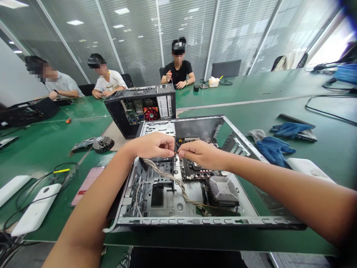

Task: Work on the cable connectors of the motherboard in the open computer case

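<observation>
Above the open PC case [195, 221], L hand [153, 145] & R hand [200, 153] meet tip to tip, both pinched on a thin wire [176, 152] btwn them; cable bundle [167, 175] just below L hand.

I can read no text, brand or number anywhere. The white labels [163, 106] inside the black open computer tower [121, 118] carry print too small for me, and the pink phone's [88, 181] red patch is blurred.
</observation>
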Available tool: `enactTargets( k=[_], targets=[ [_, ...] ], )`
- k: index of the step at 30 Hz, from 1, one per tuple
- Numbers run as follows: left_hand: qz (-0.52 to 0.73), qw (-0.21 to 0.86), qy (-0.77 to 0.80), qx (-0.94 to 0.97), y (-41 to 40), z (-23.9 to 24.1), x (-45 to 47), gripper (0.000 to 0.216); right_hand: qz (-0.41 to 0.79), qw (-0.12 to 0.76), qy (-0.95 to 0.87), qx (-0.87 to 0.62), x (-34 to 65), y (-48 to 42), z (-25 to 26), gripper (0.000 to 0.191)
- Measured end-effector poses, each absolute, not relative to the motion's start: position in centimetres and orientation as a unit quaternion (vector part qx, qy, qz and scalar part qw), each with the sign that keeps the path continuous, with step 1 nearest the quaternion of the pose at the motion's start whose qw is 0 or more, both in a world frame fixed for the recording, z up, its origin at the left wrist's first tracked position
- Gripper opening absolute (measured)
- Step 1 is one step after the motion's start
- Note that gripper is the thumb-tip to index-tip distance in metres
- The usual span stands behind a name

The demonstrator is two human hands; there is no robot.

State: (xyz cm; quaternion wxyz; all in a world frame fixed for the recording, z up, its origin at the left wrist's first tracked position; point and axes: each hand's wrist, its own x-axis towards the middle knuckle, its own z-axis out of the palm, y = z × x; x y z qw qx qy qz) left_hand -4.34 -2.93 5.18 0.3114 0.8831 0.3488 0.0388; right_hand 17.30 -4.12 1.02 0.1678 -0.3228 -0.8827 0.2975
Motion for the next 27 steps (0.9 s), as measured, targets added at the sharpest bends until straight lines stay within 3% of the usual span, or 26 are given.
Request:
enactTargets(
  k=[13, 27],
  targets=[
    [0.049, 0.242, 0.38, 0.891, -3.7, 4.9, -2.9, 0.01, 0.3, 0.181, -0.865, -0.359, 17.8, -4.5, 1.1, 0.029],
    [-0.005, 0.335, 0.352, 0.874, -3.9, 6.5, -4.6, 0.013, 0.332, 0.178, -0.873, -0.311, 17.3, -5.1, 1.2, 0.028]
  ],
)
